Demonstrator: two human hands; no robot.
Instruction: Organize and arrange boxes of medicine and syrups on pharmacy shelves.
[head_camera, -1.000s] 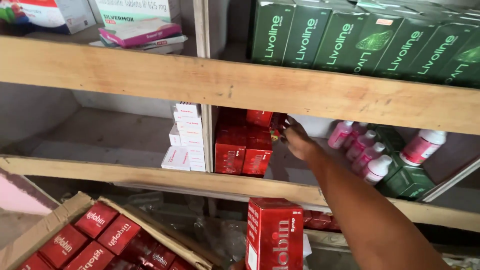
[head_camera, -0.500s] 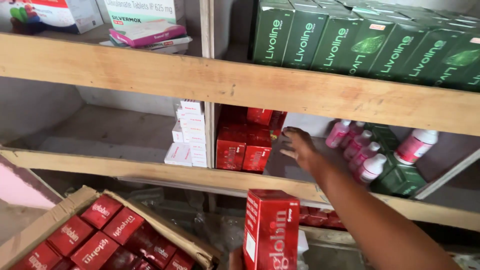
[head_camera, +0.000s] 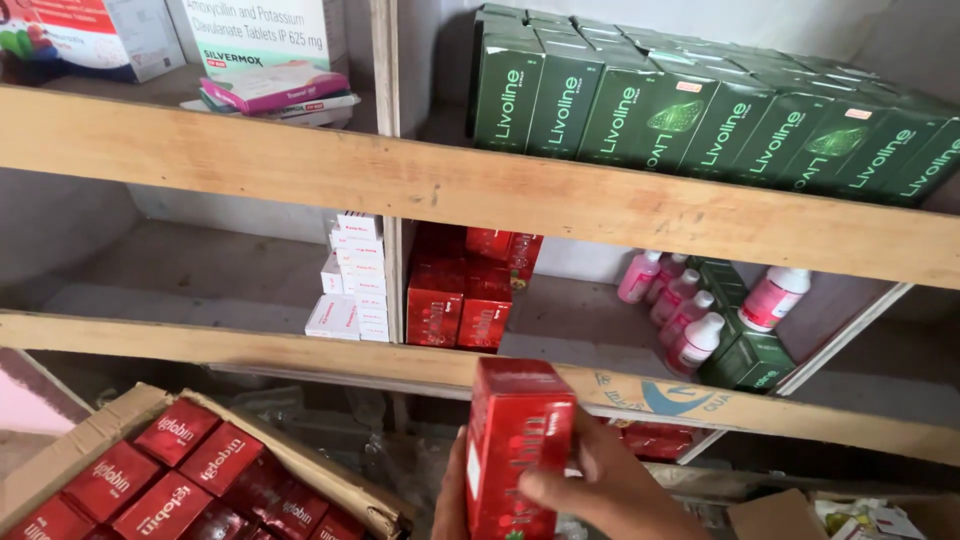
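Both hands are cut off by the bottom edge, so only parts show: the right hand wraps its fingers across the front of a red medicine carton, and a sliver of the left hand presses its left side. The carton stands upright, long axis vertical, top end towards the wooden shelf, below the stacked red cartons. Its lower end is hidden. A cardboard box of red packs sits lower left.

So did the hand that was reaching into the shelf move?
Yes. The right hand has come back out of the middle shelf, away from the red stack, down to the red box, where its grip now wraps the front.
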